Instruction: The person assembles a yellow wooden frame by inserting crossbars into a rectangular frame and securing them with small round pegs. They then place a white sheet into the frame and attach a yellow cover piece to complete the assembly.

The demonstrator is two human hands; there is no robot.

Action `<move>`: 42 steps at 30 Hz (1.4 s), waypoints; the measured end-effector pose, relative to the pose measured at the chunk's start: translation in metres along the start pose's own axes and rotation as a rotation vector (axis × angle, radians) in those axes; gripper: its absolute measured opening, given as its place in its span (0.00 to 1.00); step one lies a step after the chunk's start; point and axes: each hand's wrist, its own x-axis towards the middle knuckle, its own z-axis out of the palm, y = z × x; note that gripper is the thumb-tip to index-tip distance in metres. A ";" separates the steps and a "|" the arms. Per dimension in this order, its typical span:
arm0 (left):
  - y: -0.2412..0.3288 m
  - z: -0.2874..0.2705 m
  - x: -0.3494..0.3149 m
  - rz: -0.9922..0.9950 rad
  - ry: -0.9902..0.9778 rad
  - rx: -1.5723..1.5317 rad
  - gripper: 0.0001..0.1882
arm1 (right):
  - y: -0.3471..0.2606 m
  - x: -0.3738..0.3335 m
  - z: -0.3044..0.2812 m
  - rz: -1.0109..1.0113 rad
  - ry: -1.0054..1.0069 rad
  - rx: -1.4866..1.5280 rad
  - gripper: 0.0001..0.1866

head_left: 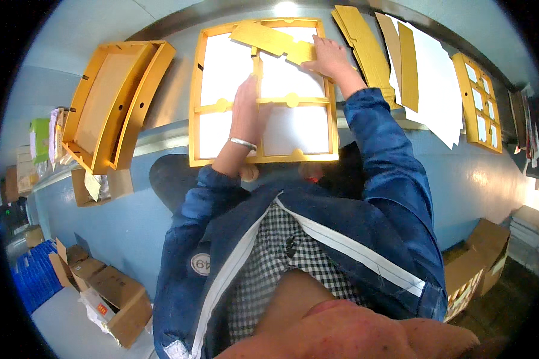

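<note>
In front of me a shallow yellow box [193, 134] has a white bottom split by yellow divider strips [312, 102] with rounded tabs. Slanting across its far side is a loose yellow notched cardboard strip [262, 38]. My right hand [332, 60] grips the right end of this strip, thumb on the near side. Inside the box, my left hand [245, 113] rests against the middle upright divider, its fingers stretched out along it; a bracelet circles the wrist. The undersides of the left fingers are hidden.
Nested yellow trays [105, 102] stand at the left. To the right lie yellow cardboard strips [365, 57], white sheets [431, 84] and a yellow compartment frame [478, 102]. Below the table edge are open cartons [123, 293] at left, a brown carton [479, 257] at right and a blue stack [37, 275].
</note>
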 end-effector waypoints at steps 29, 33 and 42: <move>0.043 -0.072 -0.041 -0.255 -0.400 -0.956 0.13 | -0.064 -0.090 -0.107 0.155 -0.086 1.750 0.19; 0.051 -0.074 -0.039 -0.226 -0.329 -1.021 0.13 | -0.070 -0.071 -0.128 0.074 0.076 1.595 0.13; 0.066 -0.102 0.006 -0.038 -0.075 -1.439 0.19 | -0.075 -0.095 -0.142 -0.165 -0.478 1.843 0.21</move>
